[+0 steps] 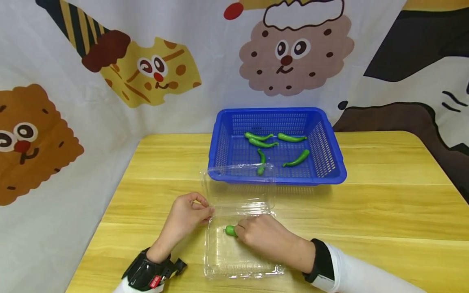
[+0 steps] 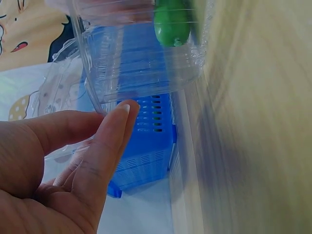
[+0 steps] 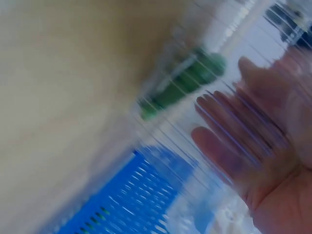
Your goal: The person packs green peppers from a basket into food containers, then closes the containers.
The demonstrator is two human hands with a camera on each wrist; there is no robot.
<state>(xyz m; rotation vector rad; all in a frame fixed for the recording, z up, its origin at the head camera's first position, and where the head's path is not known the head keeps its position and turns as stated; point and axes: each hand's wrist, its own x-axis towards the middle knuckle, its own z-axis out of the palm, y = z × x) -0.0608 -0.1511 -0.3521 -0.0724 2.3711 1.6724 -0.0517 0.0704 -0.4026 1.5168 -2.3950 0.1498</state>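
A clear plastic clamshell container [image 1: 227, 260] lies on the table with its lid [image 1: 238, 195] folded back, touching or overlapping the basket's front. My left hand [image 1: 190, 211] pinches its left rim near the hinge between thumb and forefinger; the left wrist view shows this hand [image 2: 73, 161] close up. One green chili pepper [image 1: 230, 230] lies on the container's floor, partly hidden by my right hand [image 1: 265, 236] in the head view. Through the clear wall in the right wrist view, the right hand's fingers [image 3: 219, 151] look loosely extended, apart from the blurred pepper [image 3: 183, 85].
A blue perforated basket [image 1: 337, 173] stands behind the container, holding several green chili peppers [image 1: 291, 138]. The wooden table [image 1: 395, 203] extends to both sides. A cartoon-printed cloth [image 1: 212, 53] hangs at the back and left.
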